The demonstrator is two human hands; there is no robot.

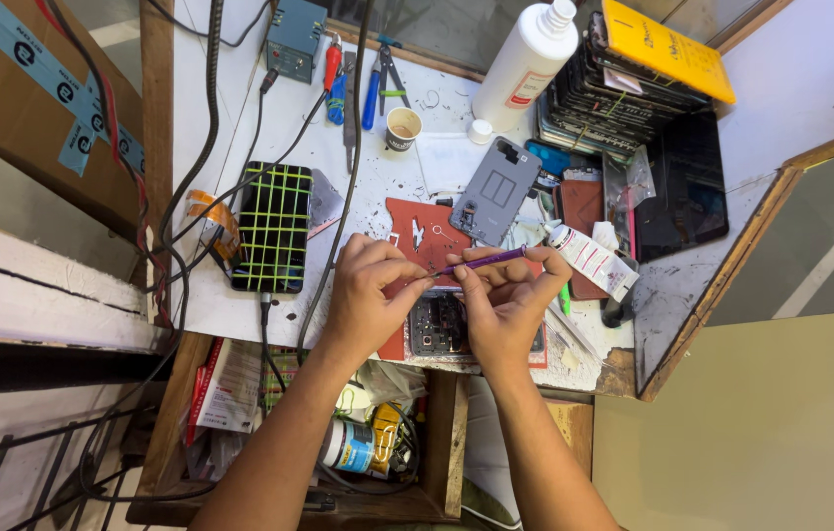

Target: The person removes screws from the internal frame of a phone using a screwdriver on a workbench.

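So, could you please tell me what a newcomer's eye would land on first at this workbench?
Probably the two hands at the centre: the right hand holds a slim purple pen-like tool whose tip meets the left hand, both above an opened dark phone on a red rubber mat. Next, left of them, a black phone bound with a yellow-green band grid, and a tall white plastic bottle at the bench's far edge.

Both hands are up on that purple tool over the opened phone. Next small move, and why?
Probably lower the tip of the thin purple screwdriver to the opened black phone on the red work mat. The right hand holds the shaft and the left hand pinches at its tip, both raised just above the phone. Whether a screw sits at the tip is too small to tell.
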